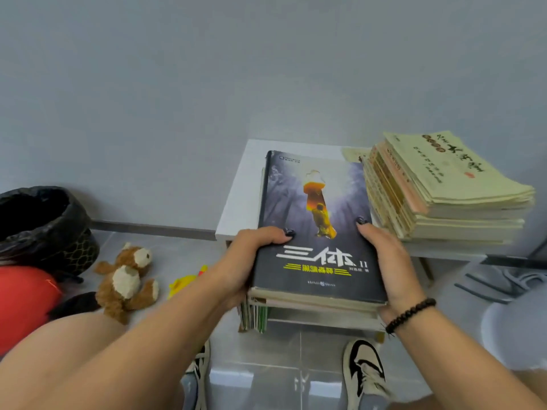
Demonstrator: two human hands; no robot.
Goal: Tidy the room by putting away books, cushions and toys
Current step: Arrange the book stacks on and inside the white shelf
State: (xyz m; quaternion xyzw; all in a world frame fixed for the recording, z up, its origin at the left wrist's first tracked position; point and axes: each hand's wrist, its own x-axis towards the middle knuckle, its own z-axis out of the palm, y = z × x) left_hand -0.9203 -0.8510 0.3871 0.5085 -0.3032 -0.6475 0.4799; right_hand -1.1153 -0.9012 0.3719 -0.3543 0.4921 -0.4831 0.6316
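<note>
I hold a small stack of books (318, 300) with a dark-covered book (313, 208) on top, over the white shelf top (239, 202). My left hand (251, 255) grips the stack's left edge, thumb on the cover. On the right edge, my right hand (390, 261) does the same. A taller pile of yellowish books (444, 187) lies on the shelf to the right. On the floor at the left are a brown plush toy (127, 279), a yellow toy (185, 282) and a red cushion (23, 303).
A bin with a black bag (44, 226) stands at the far left by the grey wall. Several books (254, 316) stand upright under the shelf top. My shoes (365, 371) are on the tiled floor below. A chair base (509, 279) is at the right.
</note>
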